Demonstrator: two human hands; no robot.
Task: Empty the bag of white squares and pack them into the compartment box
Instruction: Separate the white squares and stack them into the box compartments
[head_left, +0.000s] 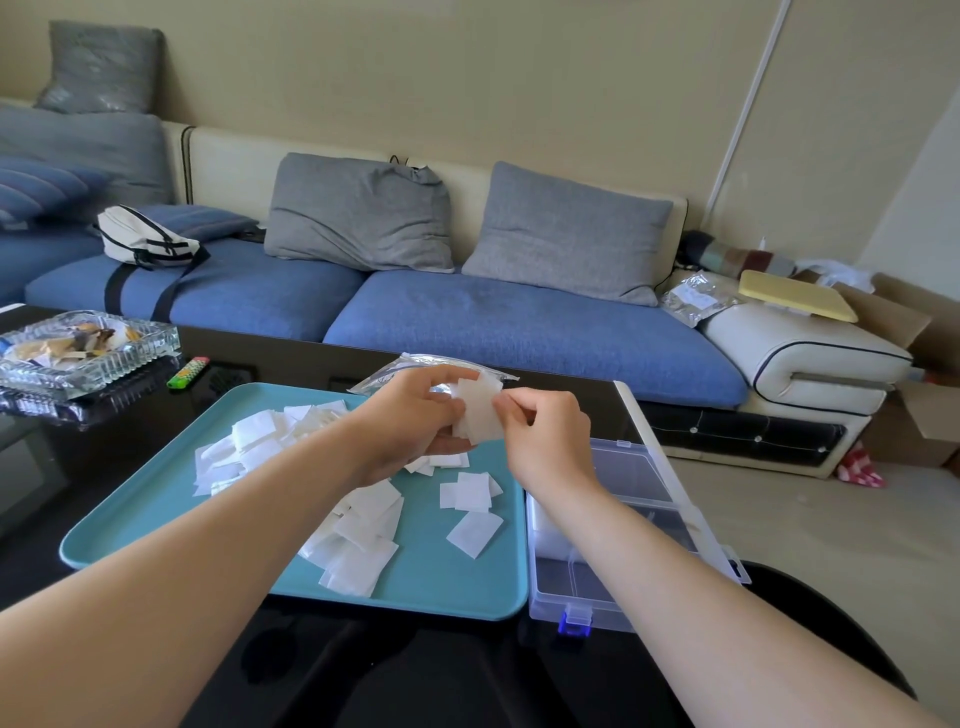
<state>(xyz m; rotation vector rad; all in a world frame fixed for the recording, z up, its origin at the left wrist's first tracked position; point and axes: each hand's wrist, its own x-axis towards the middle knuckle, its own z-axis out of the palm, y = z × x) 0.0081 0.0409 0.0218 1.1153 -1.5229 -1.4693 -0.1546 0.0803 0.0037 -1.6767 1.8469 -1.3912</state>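
Several white squares (358, 525) lie scattered on a teal tray (447, 587). Above the tray's far side, my left hand (415, 421) holds a small stack of white squares (480, 410), and my right hand (545, 431) pinches the stack's right edge. The clear zip bag (400, 371) lies flat behind my hands on the tray's far edge. A clear plastic compartment box (587, 592) with a blue latch stands open to the right of the tray, partly hidden by my right forearm; something white shows in its near left part.
A glass ashtray (78, 353) and a green lighter (187, 373) sit at the dark table's far left. A blue sofa with grey cushions (363, 213) runs behind the table. Cardboard boxes (904, 415) stand on the floor at right.
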